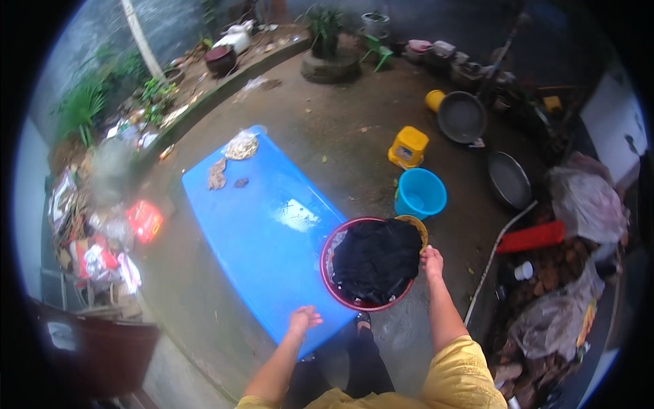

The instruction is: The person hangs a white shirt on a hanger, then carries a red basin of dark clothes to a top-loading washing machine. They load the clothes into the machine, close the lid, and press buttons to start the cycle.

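A red basin [327, 276] heaped with dark wet-looking cloth [375, 258] stands at the right edge of a blue table [265, 240]. Just right of the basin is my right hand [433, 260], its fingers near a yellow container's rim [423, 232] that shows from behind the cloth; whether they grip it is unclear. My left hand [305, 319] hovers over the table's near part with fingers apart and nothing in it. On the far end of the table lie a clear plastic bag with pale contents [241, 146], a brown crumpled cloth [217, 175] and a small dark lump [241, 182].
A blue bucket [420, 193] and an upturned yellow bucket [409, 146] stand beyond the basin. Farther right are two wide pans [462, 117], a white pipe [490, 260] and plastic bags [587, 204]. Litter and a red package [145, 221] lie left of the table.
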Demonstrator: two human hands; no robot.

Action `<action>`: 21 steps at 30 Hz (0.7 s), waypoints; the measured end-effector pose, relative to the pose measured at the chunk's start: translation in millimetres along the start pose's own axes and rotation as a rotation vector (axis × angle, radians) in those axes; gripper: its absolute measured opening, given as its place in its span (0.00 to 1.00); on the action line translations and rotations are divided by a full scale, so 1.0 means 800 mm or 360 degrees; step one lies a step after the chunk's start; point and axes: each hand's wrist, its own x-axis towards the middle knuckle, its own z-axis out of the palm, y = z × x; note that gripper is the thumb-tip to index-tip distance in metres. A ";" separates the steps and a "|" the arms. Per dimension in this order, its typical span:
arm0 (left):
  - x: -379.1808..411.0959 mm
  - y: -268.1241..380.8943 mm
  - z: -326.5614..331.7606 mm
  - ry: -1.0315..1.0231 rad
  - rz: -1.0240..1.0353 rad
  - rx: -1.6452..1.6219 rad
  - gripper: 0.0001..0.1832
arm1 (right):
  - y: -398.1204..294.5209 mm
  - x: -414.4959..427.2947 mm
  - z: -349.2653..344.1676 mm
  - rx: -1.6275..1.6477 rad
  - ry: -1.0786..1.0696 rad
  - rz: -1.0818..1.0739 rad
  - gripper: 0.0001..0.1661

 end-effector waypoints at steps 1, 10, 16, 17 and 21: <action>0.012 -0.006 0.013 0.0116 -0.0092 -0.0032 0.16 | 0.010 0.030 0.016 0.0038 0.0112 0.0051 0.21; 0.080 0.016 0.114 0.0365 -0.0001 -0.0215 0.22 | -0.011 0.147 0.068 0.0614 -0.0880 0.0854 0.35; 0.102 -0.016 0.108 0.0491 -0.0060 -0.0199 0.16 | -0.018 0.116 0.088 0.0636 -0.0959 0.0792 0.29; 0.089 -0.037 0.093 0.0557 -0.0067 -0.0208 0.16 | -0.030 0.085 0.094 0.0698 -0.0992 0.0778 0.28; 0.003 -0.092 0.012 0.0874 -0.0038 -0.0232 0.19 | -0.093 -0.064 0.129 0.0714 -0.1229 0.0793 0.28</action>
